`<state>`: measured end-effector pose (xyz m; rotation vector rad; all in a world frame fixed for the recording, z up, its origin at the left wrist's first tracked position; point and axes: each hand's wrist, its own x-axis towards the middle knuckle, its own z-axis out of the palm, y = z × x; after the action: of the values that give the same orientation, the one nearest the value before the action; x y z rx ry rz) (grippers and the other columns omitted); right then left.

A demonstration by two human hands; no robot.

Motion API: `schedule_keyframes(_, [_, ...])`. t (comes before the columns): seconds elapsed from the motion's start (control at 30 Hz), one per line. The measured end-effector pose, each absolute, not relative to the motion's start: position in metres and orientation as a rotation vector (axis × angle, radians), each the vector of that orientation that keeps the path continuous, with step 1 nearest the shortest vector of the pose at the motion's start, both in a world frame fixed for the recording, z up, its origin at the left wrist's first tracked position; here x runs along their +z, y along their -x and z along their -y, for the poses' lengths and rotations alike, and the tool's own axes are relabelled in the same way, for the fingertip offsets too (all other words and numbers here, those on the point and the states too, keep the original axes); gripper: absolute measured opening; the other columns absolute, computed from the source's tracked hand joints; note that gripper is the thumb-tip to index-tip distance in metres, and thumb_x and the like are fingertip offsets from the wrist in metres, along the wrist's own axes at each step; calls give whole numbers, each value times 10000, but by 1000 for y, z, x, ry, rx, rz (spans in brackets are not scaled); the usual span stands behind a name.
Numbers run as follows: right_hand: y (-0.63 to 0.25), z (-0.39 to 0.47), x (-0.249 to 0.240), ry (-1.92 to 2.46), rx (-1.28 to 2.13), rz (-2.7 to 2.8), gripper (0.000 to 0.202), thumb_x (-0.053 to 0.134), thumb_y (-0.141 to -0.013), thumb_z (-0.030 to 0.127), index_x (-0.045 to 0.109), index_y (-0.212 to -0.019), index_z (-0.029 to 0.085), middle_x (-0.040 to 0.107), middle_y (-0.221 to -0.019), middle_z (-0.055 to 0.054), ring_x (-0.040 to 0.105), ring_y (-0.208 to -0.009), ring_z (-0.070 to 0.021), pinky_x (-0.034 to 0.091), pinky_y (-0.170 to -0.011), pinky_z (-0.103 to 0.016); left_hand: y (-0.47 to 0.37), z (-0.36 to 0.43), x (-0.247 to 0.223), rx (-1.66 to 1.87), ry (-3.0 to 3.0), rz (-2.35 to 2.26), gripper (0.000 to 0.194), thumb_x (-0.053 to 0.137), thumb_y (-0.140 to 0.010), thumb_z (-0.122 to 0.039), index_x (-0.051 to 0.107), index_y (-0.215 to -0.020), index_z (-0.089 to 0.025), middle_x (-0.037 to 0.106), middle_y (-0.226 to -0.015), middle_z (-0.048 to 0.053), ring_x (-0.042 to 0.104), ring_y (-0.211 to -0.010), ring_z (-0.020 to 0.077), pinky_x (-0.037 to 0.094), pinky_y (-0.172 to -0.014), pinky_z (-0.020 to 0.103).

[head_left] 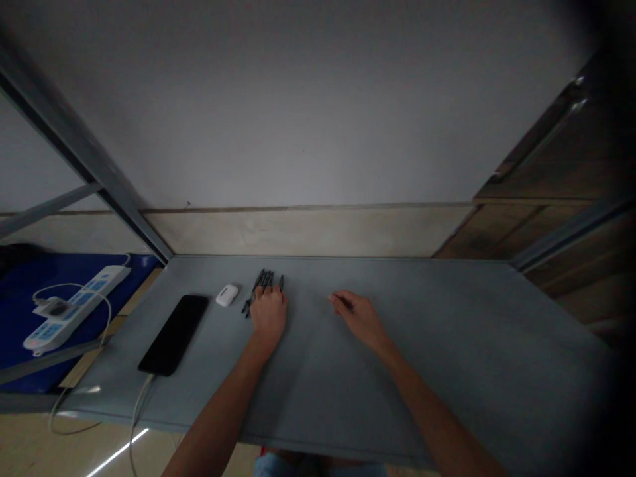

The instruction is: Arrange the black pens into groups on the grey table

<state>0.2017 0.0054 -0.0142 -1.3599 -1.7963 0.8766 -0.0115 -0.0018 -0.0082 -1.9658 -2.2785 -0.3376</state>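
Black pens (262, 285) are covered by the left hand (268, 313) on the grey desk (447, 344), beside a white earbud case (227, 295); grip flat, fingers spread. Right hand (358, 317) rested nearby, loosely open.

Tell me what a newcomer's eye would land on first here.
First, the two hands on the grey table: the left hand lies on a bunch of dark pens, the right hand rests flat beside it. Left of the pens lie a white case and a black phone; a power strip sits on blue further left.
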Motion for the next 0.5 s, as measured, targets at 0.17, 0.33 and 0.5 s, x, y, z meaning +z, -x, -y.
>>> schedule_keyframes(0.17, [-201,-4,-14,1354,841,1832,359,446,-898,473,599,-710,207,576,-602,2,527,-555,-140,378,-533,-239,14,1,-10,-359,1946,2259,282,405,-935,-260,666,-904,-158,669,-904,125,568,-1001,283,509,-690,326])
schedule_keyframes(0.33, [-199,-4,-16,1345,852,1842,363,440,-896,471,597,-709,203,567,-597,4,525,-562,-142,374,-539,-241,16,1,-10,-395,1952,2239,229,439,-921,-269,645,-975,-187,644,-950,110,533,-1024,298,502,-704,347])
schedule_keyframes(0.5, [-198,-3,-14,1346,840,1872,368,426,-909,464,581,-704,201,551,-602,4,523,-569,-145,371,-551,-248,20,-1,-8,-441,1849,2200,283,482,-893,-309,593,-1107,-160,587,-1072,133,486,-1055,319,426,-883,464])
